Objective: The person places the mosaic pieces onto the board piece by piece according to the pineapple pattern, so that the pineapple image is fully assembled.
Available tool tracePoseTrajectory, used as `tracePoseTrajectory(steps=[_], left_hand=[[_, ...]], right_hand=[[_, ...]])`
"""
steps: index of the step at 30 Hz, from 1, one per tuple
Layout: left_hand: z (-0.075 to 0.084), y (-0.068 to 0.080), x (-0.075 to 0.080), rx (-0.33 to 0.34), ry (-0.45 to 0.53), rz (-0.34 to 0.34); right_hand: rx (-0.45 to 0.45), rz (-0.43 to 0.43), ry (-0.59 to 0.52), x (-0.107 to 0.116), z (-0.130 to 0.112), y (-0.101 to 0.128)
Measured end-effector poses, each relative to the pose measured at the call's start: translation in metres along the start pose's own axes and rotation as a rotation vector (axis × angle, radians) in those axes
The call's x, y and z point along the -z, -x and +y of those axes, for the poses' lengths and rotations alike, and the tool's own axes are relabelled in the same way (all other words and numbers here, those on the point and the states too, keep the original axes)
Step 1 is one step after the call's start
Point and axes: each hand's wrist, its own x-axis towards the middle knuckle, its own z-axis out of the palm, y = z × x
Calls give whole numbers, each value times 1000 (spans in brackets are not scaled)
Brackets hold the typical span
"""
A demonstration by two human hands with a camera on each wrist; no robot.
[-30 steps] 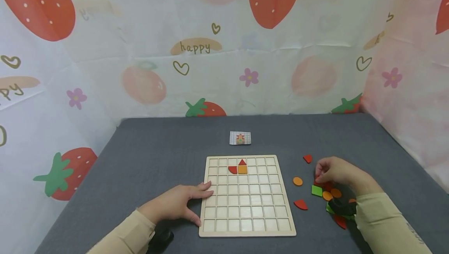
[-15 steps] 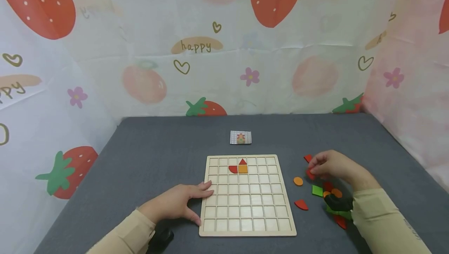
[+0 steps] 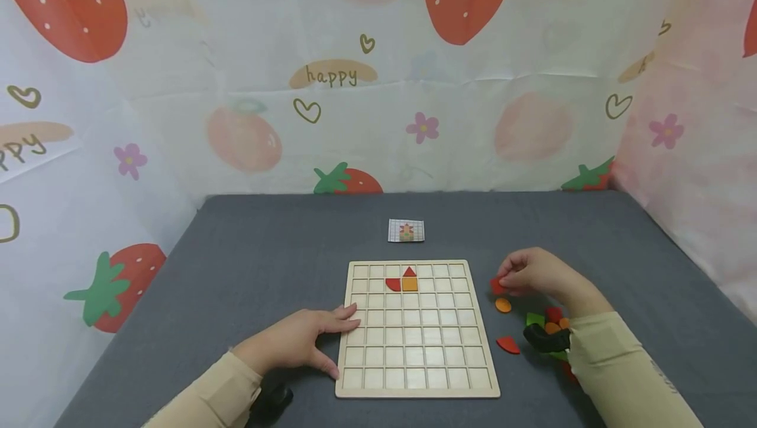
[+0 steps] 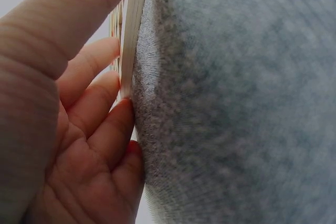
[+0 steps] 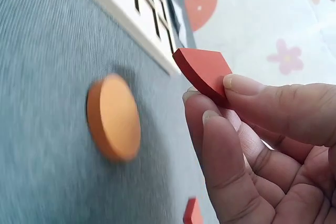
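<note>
A wooden grid board (image 3: 416, 388) lies on the grey table. In its top rows sit a red triangle (image 3: 409, 272), a red quarter-round piece (image 3: 392, 285) and an orange square (image 3: 409, 285). My left hand (image 3: 307, 339) lies flat against the board's left edge (image 4: 128, 51), fingers straight. My right hand (image 3: 532, 273) is just right of the board and pinches a red quarter-round piece (image 3: 497, 285) (image 5: 205, 72) above the table. An orange disc (image 3: 503, 305) (image 5: 114, 118) lies right below that piece.
A pile of loose red, green and orange pieces (image 3: 550, 323) lies beside my right wrist, and one red piece (image 3: 507, 345) rests near the board's right edge. A small pattern card (image 3: 405, 231) sits behind the board. Strawberry-print curtains wall the table on three sides.
My right hand lifted a red piece from the pile and carried it left toward the board. The left hand stayed still on the board's edge.
</note>
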Motion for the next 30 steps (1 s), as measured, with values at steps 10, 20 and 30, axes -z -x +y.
tracePoseTrajectory(steps=[10, 20, 30], left_hand=[[-1, 0, -1, 7, 1, 6], [0, -1, -1, 15, 1, -1], [-1, 0, -2, 10, -2, -3]], right_hand=[[8, 30, -20, -25, -16, -19], [6, 31, -101, -51, -29, -37], [4, 55, -106, -73, -37, -52]])
